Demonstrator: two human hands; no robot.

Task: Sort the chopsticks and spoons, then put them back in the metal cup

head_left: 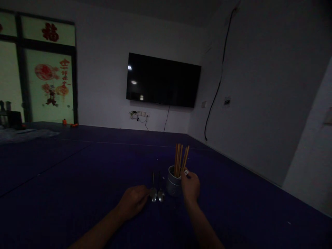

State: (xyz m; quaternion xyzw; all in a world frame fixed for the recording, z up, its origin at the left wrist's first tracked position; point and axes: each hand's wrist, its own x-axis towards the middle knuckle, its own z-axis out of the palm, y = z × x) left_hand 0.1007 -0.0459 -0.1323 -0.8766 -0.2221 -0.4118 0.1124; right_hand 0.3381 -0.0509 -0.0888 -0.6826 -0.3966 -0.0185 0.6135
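Note:
Two metal spoons (161, 196) lie side by side on the dark blue tabletop (98, 166), bowls toward me and dark handles pointing away. My left hand (132, 201) rests left of them, its fingers closed at the edge of the left spoon (153, 195). A grey cylindrical holder (173, 185) stands upright just right of the spoons, with several wooden chopsticks (178, 160) in it. My right hand (191, 186) is at the holder's right side, closed on a small white piece with a dark mark (186, 172) by the rim. Its exact kind is too dim to tell.
A black television (163, 80) hangs on the far wall above sockets (140, 114) and cables. Small orange objects (74, 125) lie at the table's far left edge, near crumpled clear plastic (26, 135). A bare wall (259, 103) runs along the right.

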